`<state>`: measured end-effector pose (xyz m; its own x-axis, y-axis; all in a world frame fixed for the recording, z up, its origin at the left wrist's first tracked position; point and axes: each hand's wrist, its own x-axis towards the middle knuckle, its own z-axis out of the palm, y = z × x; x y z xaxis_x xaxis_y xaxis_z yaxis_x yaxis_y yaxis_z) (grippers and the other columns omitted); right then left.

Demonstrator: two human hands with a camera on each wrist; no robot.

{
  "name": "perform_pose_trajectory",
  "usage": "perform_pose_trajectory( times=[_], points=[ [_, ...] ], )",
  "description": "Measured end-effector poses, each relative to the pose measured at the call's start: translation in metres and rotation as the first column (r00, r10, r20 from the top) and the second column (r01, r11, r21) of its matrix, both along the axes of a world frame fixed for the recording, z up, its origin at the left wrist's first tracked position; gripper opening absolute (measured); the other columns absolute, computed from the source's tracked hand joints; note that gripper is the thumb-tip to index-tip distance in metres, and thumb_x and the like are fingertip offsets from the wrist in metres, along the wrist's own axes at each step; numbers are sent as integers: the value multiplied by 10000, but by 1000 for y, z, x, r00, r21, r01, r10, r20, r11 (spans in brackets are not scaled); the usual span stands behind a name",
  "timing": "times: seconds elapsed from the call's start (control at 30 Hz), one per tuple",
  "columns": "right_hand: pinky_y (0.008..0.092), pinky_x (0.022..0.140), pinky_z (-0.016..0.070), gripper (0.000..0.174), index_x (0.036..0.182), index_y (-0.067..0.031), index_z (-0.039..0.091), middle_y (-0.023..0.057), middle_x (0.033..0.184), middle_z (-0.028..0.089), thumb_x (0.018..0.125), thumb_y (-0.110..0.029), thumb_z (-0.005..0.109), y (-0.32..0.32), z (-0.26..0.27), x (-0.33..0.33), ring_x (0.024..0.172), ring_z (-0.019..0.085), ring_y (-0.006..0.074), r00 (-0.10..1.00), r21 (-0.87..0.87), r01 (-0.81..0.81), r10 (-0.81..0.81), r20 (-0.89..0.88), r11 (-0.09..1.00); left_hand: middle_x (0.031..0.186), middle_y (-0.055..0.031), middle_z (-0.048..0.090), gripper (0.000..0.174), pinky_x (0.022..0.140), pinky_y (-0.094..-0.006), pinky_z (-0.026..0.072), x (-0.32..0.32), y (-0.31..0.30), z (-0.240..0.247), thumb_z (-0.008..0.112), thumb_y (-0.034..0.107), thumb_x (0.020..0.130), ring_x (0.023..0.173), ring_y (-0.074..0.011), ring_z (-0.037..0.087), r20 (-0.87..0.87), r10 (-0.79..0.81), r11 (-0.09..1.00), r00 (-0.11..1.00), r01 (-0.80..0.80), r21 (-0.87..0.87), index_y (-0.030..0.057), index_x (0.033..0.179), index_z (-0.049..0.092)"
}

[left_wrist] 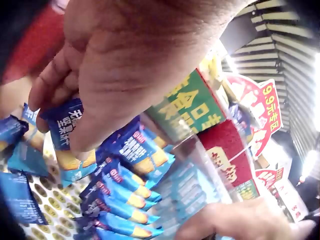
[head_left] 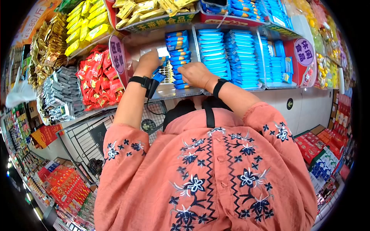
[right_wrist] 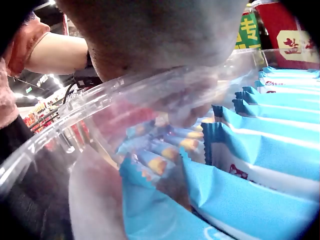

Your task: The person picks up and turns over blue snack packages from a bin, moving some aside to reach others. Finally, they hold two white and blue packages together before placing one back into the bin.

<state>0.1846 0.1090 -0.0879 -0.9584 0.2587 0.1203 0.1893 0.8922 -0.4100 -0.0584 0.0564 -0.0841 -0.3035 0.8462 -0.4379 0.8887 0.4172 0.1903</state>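
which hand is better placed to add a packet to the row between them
Probably the left hand: it pinches a blue packet beside the row, while the right hand is at the row's other side, its grip unclear.

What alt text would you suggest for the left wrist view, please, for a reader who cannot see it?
A person's left hand holds a small blue-and-yellow packet near a row of similar packets and a dotted surface. The right hand shows at the lower right, with a red shop sign in the background.
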Motion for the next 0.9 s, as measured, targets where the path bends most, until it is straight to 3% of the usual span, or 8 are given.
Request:
perform_pose_trajectory(
  times=[0.17,0.3,0.33,0.37,0.43,0.5,0.7,0.9],
  points=[
    [450,664,552,140,940,-72,630,134,806,688,853,-182,619,1,1,0,765,686,333,1000,-22,-10,10,-11,1000,964,-271,700,447,789,-475,541,-2,-33,35,729,260,847,924,-389,700,280,228,913,932,-305,271,-29,1144,562],
    [446,704,560,223,1010,-38,642,196,902,704,901,-224,584,5,22,-14,827,690,355,979,-455,162,-200,-36,875,974,-119,670,387,689,-304,553,26,-61,101,700,265,925,816,-180,670,799,295,725,525,-667,171,-4,1169,568],
    [404,717,568,304,1062,-23,636,196,964,714,944,-294,565,14,38,-22,859,712,317,966,-647,217,-255,37,731,1005,-62,634,359,670,-240,539,38,-67,119,677,264,955,823,-125,643,833,282,695,476,-700,164,6,1180,569],
    [364,719,574,366,1110,-25,615,153,984,708,979,-360,546,21,53,-21,850,719,264,946,-908,238,-293,136,345,1002,-50,638,345,665,-236,531,46,-72,126,670,259,963,815,-112,636,866,252,663,432,-729,170,16,1187,572],
    [338,692,580,411,1158,-29,586,116,1005,691,1001,-406,545,34,85,-23,816,711,224,935,-992,115,-334,123,-43,995,-25,647,320,656,-227,515,61,-79,135,657,249,979,799,-88,622,923,177,596,341,-784,175,34,1201,576],
    [321,692,580,395,1185,-20,570,107,1013,684,1010,-374,553,41,114,-22,802,699,199,959,-991,16,-277,52,-131,1007,-31,654,296,657,-228,511,77,-80,145,649,228,985,809,-84,626,944,140,559,300,-810,174,37,1200,580],
    [287,688,572,344,1219,-29,562,80,996,670,993,-283,615,49,137,-11,776,680,149,969,-992,-111,-216,-122,60,1054,-59,642,348,637,-245,531,107,-67,157,657,229,972,838,-108,641,950,48,506,309,-828,244,15,1231,568],
    [330,701,601,381,1305,-36,505,106,1040,653,1000,-238,609,64,143,8,792,688,176,935,-982,-127,-348,-72,-140,1018,-89,609,552,673,-263,544,123,-52,172,641,167,970,865,-163,650,939,6,475,344,-827,300,-22,1415,375]
  ],
)
